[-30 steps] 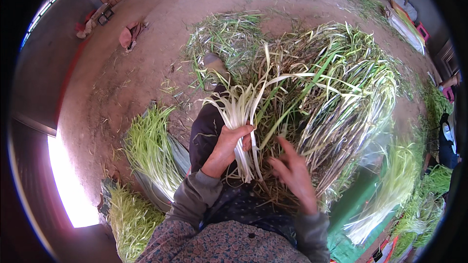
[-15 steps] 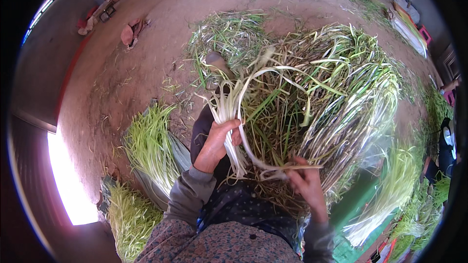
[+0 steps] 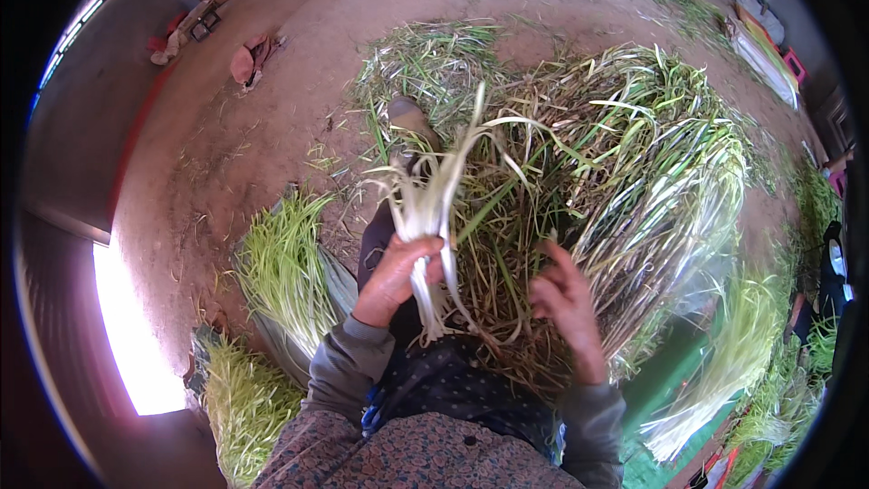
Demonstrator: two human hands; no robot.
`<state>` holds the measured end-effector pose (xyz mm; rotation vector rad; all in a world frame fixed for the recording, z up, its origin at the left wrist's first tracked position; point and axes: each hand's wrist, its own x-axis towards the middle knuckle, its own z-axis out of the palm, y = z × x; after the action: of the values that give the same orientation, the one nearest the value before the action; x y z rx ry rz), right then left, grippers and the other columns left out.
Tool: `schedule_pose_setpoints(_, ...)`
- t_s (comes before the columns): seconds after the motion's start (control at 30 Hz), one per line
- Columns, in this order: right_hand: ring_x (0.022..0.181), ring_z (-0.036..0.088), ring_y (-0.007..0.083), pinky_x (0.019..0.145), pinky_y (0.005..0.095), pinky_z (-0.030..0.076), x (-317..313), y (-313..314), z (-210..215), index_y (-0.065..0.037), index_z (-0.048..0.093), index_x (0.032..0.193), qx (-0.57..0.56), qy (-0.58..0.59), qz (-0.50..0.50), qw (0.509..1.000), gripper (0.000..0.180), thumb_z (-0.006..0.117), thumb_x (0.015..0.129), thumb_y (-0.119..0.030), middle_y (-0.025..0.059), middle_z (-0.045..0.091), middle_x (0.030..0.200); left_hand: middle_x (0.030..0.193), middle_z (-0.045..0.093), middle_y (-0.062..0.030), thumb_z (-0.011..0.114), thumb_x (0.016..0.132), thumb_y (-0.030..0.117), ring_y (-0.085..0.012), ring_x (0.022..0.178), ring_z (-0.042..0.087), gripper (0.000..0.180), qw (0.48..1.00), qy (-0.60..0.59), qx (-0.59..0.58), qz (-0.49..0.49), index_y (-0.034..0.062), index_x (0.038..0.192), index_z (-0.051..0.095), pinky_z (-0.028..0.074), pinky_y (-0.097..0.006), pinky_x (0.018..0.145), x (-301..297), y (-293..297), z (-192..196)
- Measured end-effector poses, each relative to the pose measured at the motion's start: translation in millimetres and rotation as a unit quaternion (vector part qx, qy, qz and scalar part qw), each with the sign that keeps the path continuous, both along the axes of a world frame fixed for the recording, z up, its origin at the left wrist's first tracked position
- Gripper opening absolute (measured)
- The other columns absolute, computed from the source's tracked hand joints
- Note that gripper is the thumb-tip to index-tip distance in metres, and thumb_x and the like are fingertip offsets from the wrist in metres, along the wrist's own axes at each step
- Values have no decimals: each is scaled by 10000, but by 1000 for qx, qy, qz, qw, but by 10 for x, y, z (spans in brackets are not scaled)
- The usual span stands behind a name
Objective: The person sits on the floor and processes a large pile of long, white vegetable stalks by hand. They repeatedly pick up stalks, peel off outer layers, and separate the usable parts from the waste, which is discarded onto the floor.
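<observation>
My left hand (image 3: 400,279) is wrapped round a bunch of long pale stalks (image 3: 425,204), white below with loose ends splaying out above the fist. One longer stalk rises from the bunch, smeared by motion. To its right, my right hand (image 3: 566,299) is raised over a big heap of green and brownish stalks (image 3: 625,118). Its forefinger points up, the other fingers are partly bent, and I see nothing held in it. The heap lies right in front of me and to the right, with withered brown leaves nearest my lap.
Bundles of light green stalks (image 3: 288,258) lie at my left, with another bundle (image 3: 240,407) nearer. At the right, a pale bundle (image 3: 715,371) rests on a green surface (image 3: 665,389). Beyond my shoe (image 3: 412,118) is a scattered pile of green trimmings (image 3: 425,59) on the floor.
My right hand has let go of the long stalk's end and moved slightly up. That stalk now swings upward beside the bunch, which my left hand still grips.
</observation>
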<state>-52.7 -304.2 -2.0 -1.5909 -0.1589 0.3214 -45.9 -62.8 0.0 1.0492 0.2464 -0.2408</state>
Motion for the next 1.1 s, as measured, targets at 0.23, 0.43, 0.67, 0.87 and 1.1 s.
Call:
schedule_pose_setpoints(0.23,394,464,92,380,229,363,115,651,-205,9,551,833,32,63,105,992,248,506,861,-234,39,497,503,454,444,-31,544,761,62,-124,340,404,146,995,19,101,14,-43,861,564,317,-244,346,-36,-38,23)
schedule_pose_setpoints(0.43,352,457,82,336,214,346,-906,-500,-542,-17,557,697,-86,138,-35,986,204,518,848,-148,15,464,447,444,345,19,562,766,157,-97,373,321,198,994,20,28,107,-13,867,568,282,-247,400,106,321,15)
schedule_pose_setpoints(0.67,343,414,67,320,190,333,-1089,-1030,-284,-34,549,1007,-33,158,-203,966,202,527,838,-142,19,519,539,470,367,16,576,771,169,-97,392,339,225,990,22,-66,124,-17,896,558,286,-246,416,193,295,22)
schedule_pose_setpoints(0.87,755,574,240,625,331,482,-390,205,12,-16,518,1070,-157,-261,-79,949,339,604,769,-146,136,580,903,486,341,29,587,775,211,-92,410,332,223,993,41,-34,108,19,883,555,281,-244,421,156,42,191)
schedule_pose_setpoints(1.1,608,546,238,550,325,419,-468,315,-212,-15,549,945,-134,-119,27,983,166,550,811,-113,124,558,699,566,456,1,577,786,96,-80,457,449,297,1000,4,-22,20,-3,1057,506,373,-200,417,-129,-51,80)
